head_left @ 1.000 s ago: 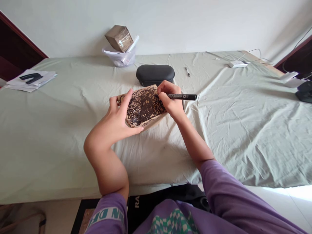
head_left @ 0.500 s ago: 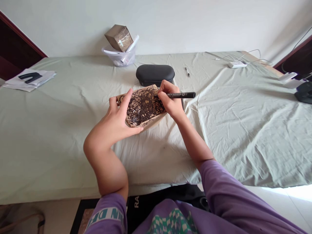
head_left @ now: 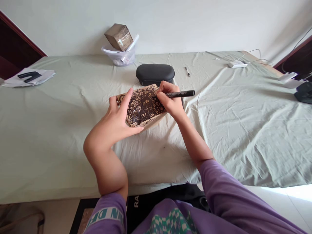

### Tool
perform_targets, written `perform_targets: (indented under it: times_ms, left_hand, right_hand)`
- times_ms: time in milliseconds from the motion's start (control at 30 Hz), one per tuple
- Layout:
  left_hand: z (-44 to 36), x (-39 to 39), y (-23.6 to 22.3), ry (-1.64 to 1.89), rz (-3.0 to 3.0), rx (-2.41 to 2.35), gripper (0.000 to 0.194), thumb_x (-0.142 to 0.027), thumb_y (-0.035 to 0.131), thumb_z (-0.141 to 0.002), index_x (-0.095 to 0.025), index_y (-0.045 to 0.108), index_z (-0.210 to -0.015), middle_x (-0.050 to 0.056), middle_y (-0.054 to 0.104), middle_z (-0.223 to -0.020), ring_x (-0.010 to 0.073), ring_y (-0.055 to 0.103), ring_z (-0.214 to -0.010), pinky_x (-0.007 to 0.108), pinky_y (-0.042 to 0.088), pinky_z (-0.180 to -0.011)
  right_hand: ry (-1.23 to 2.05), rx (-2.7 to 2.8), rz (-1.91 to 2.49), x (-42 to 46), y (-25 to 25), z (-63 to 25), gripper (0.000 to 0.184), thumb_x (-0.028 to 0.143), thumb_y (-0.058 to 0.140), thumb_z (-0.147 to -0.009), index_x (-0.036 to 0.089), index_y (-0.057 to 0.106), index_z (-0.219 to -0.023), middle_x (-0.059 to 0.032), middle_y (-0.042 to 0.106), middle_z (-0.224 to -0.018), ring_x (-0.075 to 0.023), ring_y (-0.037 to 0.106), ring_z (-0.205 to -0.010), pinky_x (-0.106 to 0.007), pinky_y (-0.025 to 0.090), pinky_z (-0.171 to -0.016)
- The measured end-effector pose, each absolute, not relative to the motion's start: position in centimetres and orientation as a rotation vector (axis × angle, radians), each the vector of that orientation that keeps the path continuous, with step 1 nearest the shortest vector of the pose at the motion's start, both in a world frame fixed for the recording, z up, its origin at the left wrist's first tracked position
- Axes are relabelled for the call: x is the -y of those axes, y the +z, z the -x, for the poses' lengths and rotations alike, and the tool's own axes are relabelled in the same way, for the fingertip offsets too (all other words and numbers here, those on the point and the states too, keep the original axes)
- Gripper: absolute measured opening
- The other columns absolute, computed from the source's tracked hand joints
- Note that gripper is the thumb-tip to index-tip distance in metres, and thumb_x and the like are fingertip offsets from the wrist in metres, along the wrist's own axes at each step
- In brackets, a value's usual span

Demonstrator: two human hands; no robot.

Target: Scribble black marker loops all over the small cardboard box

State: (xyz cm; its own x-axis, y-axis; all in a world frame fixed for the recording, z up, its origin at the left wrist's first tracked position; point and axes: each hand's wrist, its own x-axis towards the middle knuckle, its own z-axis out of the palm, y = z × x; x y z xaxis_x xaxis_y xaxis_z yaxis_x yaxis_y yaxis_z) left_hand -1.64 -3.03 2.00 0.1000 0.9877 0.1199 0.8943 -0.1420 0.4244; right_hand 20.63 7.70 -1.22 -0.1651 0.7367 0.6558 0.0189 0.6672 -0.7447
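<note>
A brown piece of cardboard [head_left: 142,107] covered in dense black scribbles lies tilted on the pale green sheet [head_left: 48,123]. My left hand [head_left: 117,118] grips its left and lower edge, thumb under it and fingers laid over the top. My right hand [head_left: 170,100] pinches a black marker [head_left: 181,94], whose tip touches the upper right part of the scribbles while its barrel points to the right.
A black oval case [head_left: 155,73] sits just behind the cardboard. Farther back stand a clear tub holding a brown box [head_left: 119,48], a small pen [head_left: 187,71] and a white adapter with cables [head_left: 237,64]. Papers with a black stapler [head_left: 28,77] lie far left.
The marker's barrel has risen slightly and its tip has shifted a little over the upper right scribbles. My left hand and the cardboard have stayed put.
</note>
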Motion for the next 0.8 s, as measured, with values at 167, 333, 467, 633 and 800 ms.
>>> perform_targets:
  times_ms: [167, 333, 467, 633, 800]
  left_hand:
    - [1.52, 3.08, 2.07, 0.540, -2.133, -1.881, 0.138, -0.045, 0.095, -0.074, -0.047, 0.007, -0.180, 0.014, 0.035, -0.161, 0.0488, 0.056, -0.150, 0.072, 0.054, -0.123]
    - [1.59, 3.03, 2.03, 0.544, -2.140, -1.870, 0.137, -0.046, 0.095, -0.074, -0.047, 0.007, -0.180, 0.014, 0.034, -0.161, 0.0485, 0.053, -0.152, 0.072, 0.053, -0.124]
    - [1.67, 2.88, 1.78, 0.569, -2.144, -1.862, 0.140, -0.044, 0.097, -0.071, -0.047, 0.009, -0.180, 0.014, 0.036, -0.160, 0.0493, 0.054, -0.151, 0.071, 0.054, -0.124]
    - [1.62, 3.02, 1.61, 0.627, -2.153, -1.837, 0.139, -0.043, 0.098, -0.071, -0.047, 0.011, -0.180, 0.015, 0.037, -0.161, 0.0518, 0.049, -0.156, 0.071, 0.054, -0.124]
    - [1.82, 3.09, 2.29, 0.562, -2.100, -1.840, 0.131, -0.042, 0.092, -0.081, -0.042, 0.008, -0.181, 0.016, 0.032, -0.166, 0.0473, 0.048, -0.159, 0.068, 0.048, -0.131]
  right_hand:
    - [0.720, 1.624, 0.614, -7.71, -1.19, -20.61, 0.022, 0.023, 0.058, -0.084, 0.026, 0.044, -0.068, 0.0053, 0.045, -0.063, -0.0127, 0.037, -0.061, -0.032, 0.031, -0.060]
    - [0.721, 1.638, 0.611, -7.80, -1.21, -20.70, 0.022, 0.023, 0.057, -0.085, 0.026, 0.044, -0.067, 0.0056, 0.044, -0.063, -0.0124, 0.036, -0.060, -0.032, 0.029, -0.060]
    - [0.651, 1.625, 0.663, -7.88, -1.36, -20.66, 0.031, 0.023, 0.055, -0.087, 0.028, 0.033, -0.066, 0.0050, 0.033, -0.062, -0.0133, 0.029, -0.061, -0.033, 0.027, -0.060]
    - [0.536, 1.688, 0.765, -7.69, -1.44, -20.93, 0.027, 0.019, 0.057, -0.091, 0.027, 0.038, -0.073, 0.0040, 0.042, -0.068, -0.0151, 0.039, -0.066, -0.034, 0.036, -0.064]
    - [0.756, 1.698, 0.614, -7.89, -1.59, -21.13, 0.021, 0.039, 0.063, -0.103, 0.024, 0.063, -0.088, 0.0045, 0.054, -0.072, -0.0131, 0.046, -0.064, -0.032, 0.041, -0.065]
